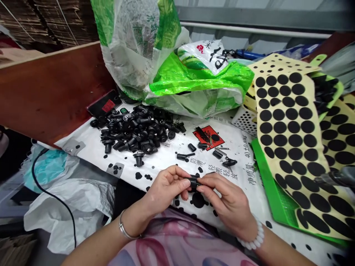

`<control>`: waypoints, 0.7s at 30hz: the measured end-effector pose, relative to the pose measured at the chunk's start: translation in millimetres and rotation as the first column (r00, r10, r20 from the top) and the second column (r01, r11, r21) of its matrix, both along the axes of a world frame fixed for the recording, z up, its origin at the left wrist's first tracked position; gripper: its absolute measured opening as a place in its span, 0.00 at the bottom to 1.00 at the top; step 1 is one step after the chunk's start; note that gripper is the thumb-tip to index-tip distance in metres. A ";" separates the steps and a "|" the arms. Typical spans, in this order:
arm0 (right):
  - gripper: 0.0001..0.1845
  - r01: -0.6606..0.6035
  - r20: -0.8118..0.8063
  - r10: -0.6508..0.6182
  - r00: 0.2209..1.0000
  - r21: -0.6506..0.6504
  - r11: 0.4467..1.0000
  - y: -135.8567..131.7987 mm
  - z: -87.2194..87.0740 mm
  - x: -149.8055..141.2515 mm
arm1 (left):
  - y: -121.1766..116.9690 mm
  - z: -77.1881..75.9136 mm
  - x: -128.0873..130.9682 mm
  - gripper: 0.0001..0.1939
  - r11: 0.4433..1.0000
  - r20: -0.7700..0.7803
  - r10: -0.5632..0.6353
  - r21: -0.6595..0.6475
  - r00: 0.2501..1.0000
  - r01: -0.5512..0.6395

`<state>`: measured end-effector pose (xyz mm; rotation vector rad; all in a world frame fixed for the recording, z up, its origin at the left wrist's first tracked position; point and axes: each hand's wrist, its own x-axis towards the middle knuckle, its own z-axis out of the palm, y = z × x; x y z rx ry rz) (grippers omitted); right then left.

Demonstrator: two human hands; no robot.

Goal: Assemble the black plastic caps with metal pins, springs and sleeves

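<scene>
Left hand (163,190): thumb and fingertips closed in on the left end of a small black cylindrical plastic part (192,182); gap between them is only the part's thickness.
Right hand (231,201): thumb and index finger pinched together at the part's right end; the lower fingers curl in toward the palm, their tips mostly hidden.
Held part: lies roughly sideways between both hands, above the near edge of a white printed sheet with black spots (169,159); detail largely covered by fingers.
Pile: heap of black knobbed plastic pieces (138,127) on the sheet, beyond the left hand, well apart from it.
Loose bits: short black plastic cylinder (191,147) and others, just beyond the hands, near a red square label (219,139).
Right side: cream sheet of black round stickers (290,133), partly over a bright green plastic tray (266,192).
Back: green-and-clear plastic bag (199,83) behind the pile.
Wrists: silver metal bangle (124,226) left, white bead bracelet (256,236) right.
</scene>
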<state>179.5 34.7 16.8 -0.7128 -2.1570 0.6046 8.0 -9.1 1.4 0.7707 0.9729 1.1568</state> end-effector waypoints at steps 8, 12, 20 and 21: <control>0.06 -0.043 0.032 0.043 0.999 -0.017 0.999 -5.0 1.6 0.6 | -2.4 -7.9 0.2 0.15 1.000 0.081 0.003 -0.017 0.997 -0.001; 0.09 -0.040 0.063 0.035 0.997 0.086 0.995 -6.2 3.6 0.9 | -2.8 -10.7 -0.8 0.17 0.998 0.114 0.005 -0.062 0.993 0.002; 0.09 -0.091 0.151 0.047 0.987 0.300 0.949 -8.3 0.7 1.5 | -3.9 -5.8 -5.1 0.19 0.985 0.122 -0.067 -0.149 0.990 0.085; 0.08 -0.087 0.137 0.054 0.989 0.254 0.963 -8.7 -0.5 1.5 | -4.1 -5.9 -5.6 0.18 0.989 0.093 -0.063 -0.125 0.994 0.074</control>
